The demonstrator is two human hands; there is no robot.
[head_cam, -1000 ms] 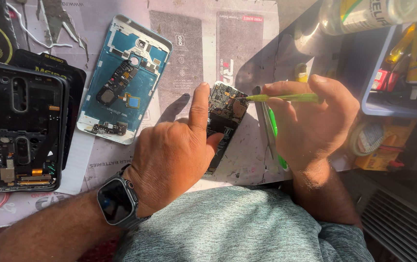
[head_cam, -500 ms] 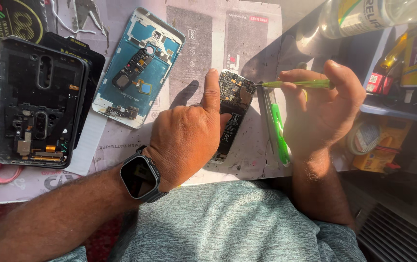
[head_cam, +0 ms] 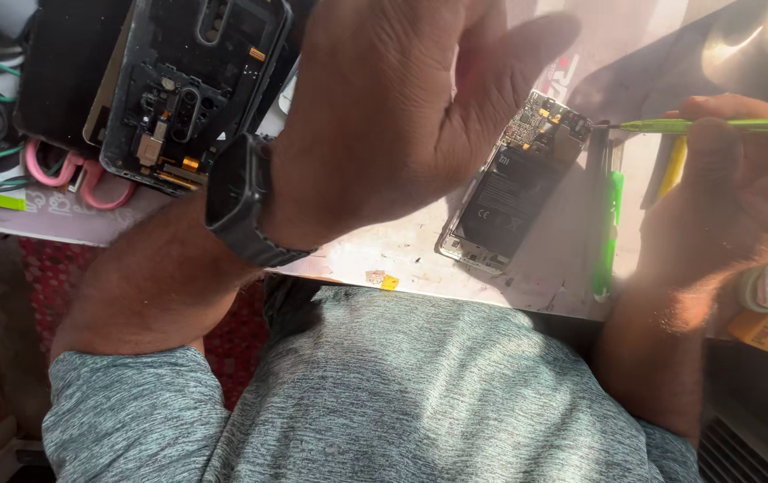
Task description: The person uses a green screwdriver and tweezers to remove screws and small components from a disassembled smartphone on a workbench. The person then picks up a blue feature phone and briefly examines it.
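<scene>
Opened phone [head_cam: 514, 183] lies under the raised, spread left hand [head_cam: 402, 107]; right hand [head_cam: 742, 197] fingers pinch a green tool [head_cam: 715, 126].

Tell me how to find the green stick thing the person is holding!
Start at the opened phone lying on the white mat. At its top corner a thin metal tip touches the circuit board; follow it right into the right hand. That is the green screwdriver, held level, unlike the green tool lying flat below.

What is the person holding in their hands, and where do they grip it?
The right hand holds a green tool by its handle, tip at the open phone. The left hand is open above the table and holds nothing.
</scene>
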